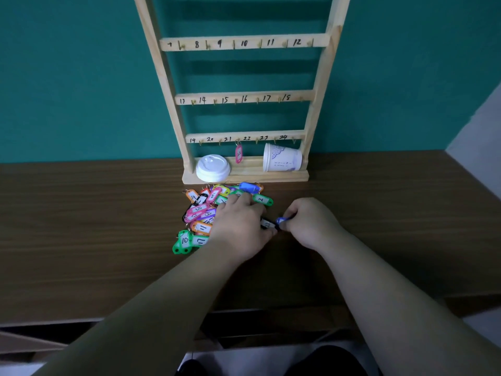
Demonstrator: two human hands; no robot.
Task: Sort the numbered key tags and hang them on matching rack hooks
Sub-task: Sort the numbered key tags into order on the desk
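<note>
**Both hands at the heap of tags, a blue one pinched in the right**

The right hand (309,223) has its fingers curled in, and its fingertips pinch a small blue plastic key tag (282,220) at the side nearest the other hand. The left hand (238,226) lies palm down, fingers bent, over the right edge of the heap of coloured plastic numbered key tags (199,213). A black key tag with a white label (267,223) sits between its thumb and forefinger, touching the blue tag. Whether the left hand really grips it cannot be told.

Most of the heap spreads to the left of the left hand and beyond its knuckles. A green tag marked 2 (261,198) lies just past its fingertips.

Farther beyond both hands a pale wooden rack with numbered hooks (244,44) stands upright on the brown wooden table (81,213). One pink key tag (238,154) hangs from a hook on its lowest rail. On the rack's foot, a white plastic cup lid (212,167) rests beyond the left hand. A white paper cup (282,158) lies on its side beyond the right.
</note>
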